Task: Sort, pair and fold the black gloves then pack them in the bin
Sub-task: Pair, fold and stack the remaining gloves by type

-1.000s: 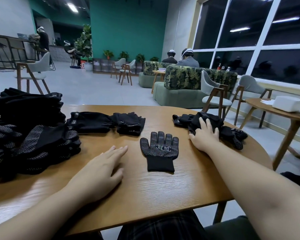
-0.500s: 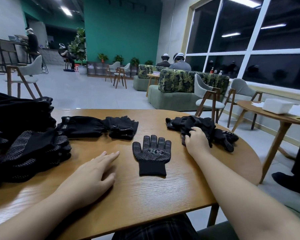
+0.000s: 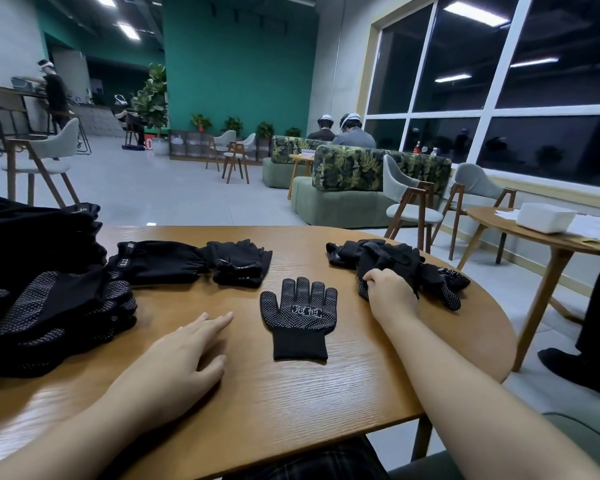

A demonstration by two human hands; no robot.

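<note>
A single black dotted glove point(image 3: 298, 317) lies flat, palm up, in the middle of the round wooden table point(image 3: 291, 403). To its right is a loose heap of black gloves point(image 3: 392, 259); my right hand point(image 3: 390, 294) is closed on a glove at the heap's near edge. My left hand point(image 3: 184, 351) rests flat on the wood left of the single glove, fingers apart, holding nothing. Plain black fleece gloves point(image 3: 191, 261) lie at the back centre. A tall stack of dotted gloves point(image 3: 52, 313) fills the left side. No bin is in view.
A second round table point(image 3: 551, 237) with a white box point(image 3: 544, 216) stands to the right, chairs point(image 3: 409, 202) behind my table. A person's dark leg and shoe point(image 3: 582, 358) are at the right edge. Sofas and seated people are further back.
My right hand went from lying open on the right heap to curling shut on a glove at its near edge. My left hand stayed flat. The camera view shifted slightly.
</note>
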